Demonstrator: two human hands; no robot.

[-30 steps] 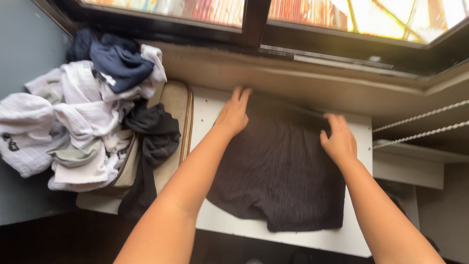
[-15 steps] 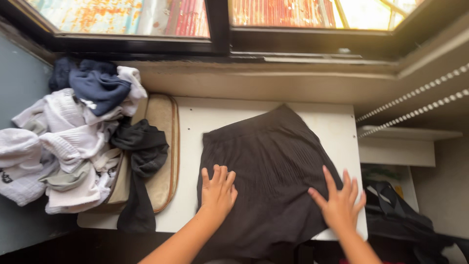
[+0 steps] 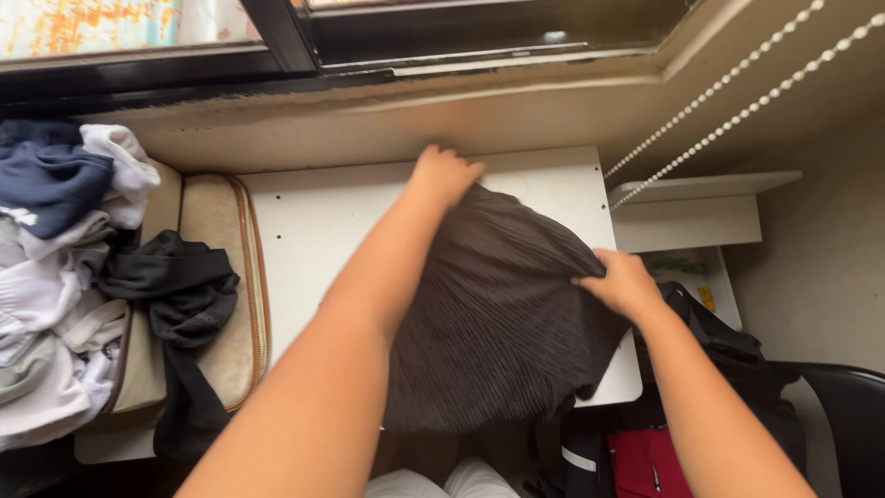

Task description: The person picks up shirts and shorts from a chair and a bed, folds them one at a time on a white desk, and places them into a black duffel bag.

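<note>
On the white table (image 3: 304, 221), left hand (image 3: 444, 173) and right hand (image 3: 619, 281), each grip pinching the dark pleated garment (image 3: 498, 314) (crumpled).

The left hand (image 3: 444, 173) grips the dark pleated garment (image 3: 498, 314) at its twelve o'clock edge; the right hand (image 3: 619, 282) pinches its three o'clock edge; the white desk (image 3: 313, 240) lies beneath.

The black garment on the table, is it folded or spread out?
Spread, not folded: the garment lies in one layer, both hands gripping its far edge, near edge overhanging the table.
</note>
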